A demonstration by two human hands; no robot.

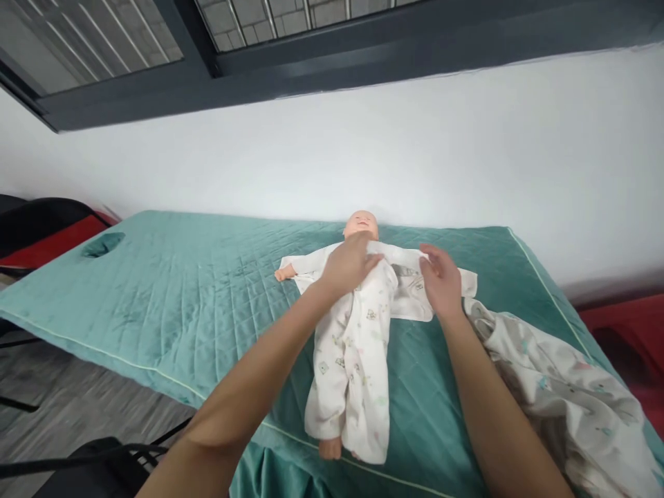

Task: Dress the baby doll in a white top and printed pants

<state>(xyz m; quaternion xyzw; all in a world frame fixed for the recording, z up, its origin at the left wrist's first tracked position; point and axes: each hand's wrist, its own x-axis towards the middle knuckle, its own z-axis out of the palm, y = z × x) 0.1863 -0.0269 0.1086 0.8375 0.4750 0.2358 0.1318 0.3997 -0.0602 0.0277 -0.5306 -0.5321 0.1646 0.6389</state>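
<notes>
A baby doll (pixel 362 223) lies on its back on the teal quilted bed cover, its head toward the wall. It has on white printed baby trousers (pixel 353 373) and a long-sleeved white baby shirt (pixel 412 308) that spreads out flat on both sides. Across the doll's chest, my left hand (pixel 350 264) has its fingers closed on the shirt near the shoulder; the fingertips are partly hidden. My right hand (pixel 442 282) pinches the white sleeve on the right, stretched out sideways. A doll's hand (pixel 285 272) shows from the left sleeve.
A crumpled printed white cloth (pixel 565 387) lies at the bed's right end. The quilted bed (pixel 207 304) runs far to the left, with a round hole (pixel 104 244) there. Behind stands a white wall (pixel 467 152) under a barred window. Red chairs (pixel 630 332) flank the bed.
</notes>
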